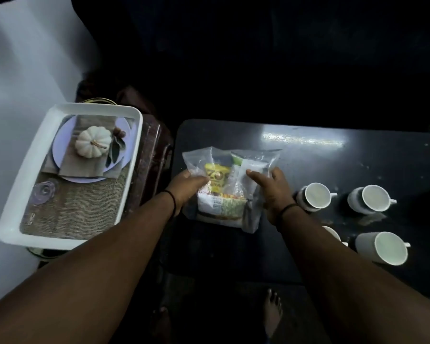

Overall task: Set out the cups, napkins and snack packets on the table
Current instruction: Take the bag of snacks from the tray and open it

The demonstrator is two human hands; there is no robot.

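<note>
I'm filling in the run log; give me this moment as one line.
stage: snack packets | both hands grip clear bag on table | four cups out | tray left

Black table (pixel 358 157): cups (pixel 317 195), snack bag (pixel 224 184).
</note>
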